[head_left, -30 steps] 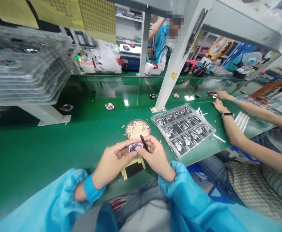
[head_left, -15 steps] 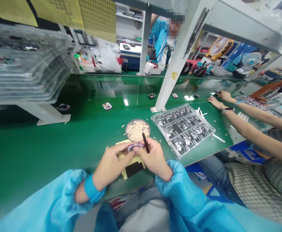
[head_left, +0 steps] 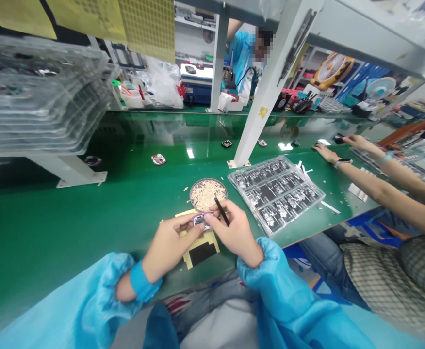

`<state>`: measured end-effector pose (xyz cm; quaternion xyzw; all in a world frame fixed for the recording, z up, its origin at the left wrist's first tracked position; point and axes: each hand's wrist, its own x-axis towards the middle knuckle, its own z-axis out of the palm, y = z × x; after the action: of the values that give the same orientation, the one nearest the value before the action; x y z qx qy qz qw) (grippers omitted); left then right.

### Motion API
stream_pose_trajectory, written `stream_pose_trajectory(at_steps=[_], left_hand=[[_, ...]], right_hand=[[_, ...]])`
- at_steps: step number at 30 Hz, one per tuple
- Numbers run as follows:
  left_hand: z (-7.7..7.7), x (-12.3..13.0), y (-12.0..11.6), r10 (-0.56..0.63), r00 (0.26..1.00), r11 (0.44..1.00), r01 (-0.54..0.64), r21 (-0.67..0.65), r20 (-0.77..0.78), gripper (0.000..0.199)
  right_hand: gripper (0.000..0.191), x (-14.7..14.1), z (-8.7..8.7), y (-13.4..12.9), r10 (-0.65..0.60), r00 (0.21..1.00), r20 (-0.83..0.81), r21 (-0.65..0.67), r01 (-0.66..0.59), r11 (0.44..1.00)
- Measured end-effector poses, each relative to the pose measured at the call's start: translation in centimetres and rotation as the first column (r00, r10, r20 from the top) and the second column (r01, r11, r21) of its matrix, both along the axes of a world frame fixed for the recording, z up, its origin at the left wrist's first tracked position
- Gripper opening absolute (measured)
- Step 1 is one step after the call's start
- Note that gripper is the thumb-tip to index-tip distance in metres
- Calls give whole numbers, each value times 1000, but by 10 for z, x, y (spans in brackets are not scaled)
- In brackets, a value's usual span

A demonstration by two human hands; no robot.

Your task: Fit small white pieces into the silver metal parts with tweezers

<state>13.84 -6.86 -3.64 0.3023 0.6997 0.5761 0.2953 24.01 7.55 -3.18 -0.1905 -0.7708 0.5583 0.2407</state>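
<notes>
My left hand (head_left: 171, 242) grips a small watch-like casing (head_left: 200, 220) with a purple rim, its open inner side facing up. My right hand (head_left: 234, 230) keeps a slim black tool (head_left: 221, 212), perhaps tweezers, tucked between its fingers, pointing up and to the left. The right thumb and fingertips also press at the casing's right side, hiding part of it. Beneath both hands lies a yellow sheet with a black patch (head_left: 203, 255). Just beyond them stands a round dish (head_left: 208, 195) filled with tiny pale and dark pieces.
A clear compartment tray (head_left: 276, 194) of small parts lies to the right, beside a metal post (head_left: 256, 111). Further casings (head_left: 158, 159) rest along the back strip. Stacked clear trays (head_left: 41, 106) overhang the left. A co-worker's hands (head_left: 327, 153) work at right.
My right hand has shifted slightly right, and the tool leans more. The casing is tilted, showing more of its inside. Casings at the back have slid slightly left. The co-worker's hands have moved.
</notes>
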Motion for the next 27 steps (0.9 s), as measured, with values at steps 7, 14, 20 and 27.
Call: stream_pose_trajectory(at_steps=[7,14,20,27], left_hand=[[4,1,-3,49,933,997,-65,-33,-356,25],[0,0,-4,31,906,997,-59,-54,-421,23],[-2,-1,-6,21,888,999,-40,-33,-459,24],[3,-6,-4,9,871,998,-42,-56,-491,24]], right_hand=[[8,4,20,20,177,972,-158,325,-118,938],[7,5,20,26,355,929,-107,488,-262,832],[10,3,16,25,344,938,-33,510,-280,813],[11,-4,14,27,339,941,20,502,-303,810]])
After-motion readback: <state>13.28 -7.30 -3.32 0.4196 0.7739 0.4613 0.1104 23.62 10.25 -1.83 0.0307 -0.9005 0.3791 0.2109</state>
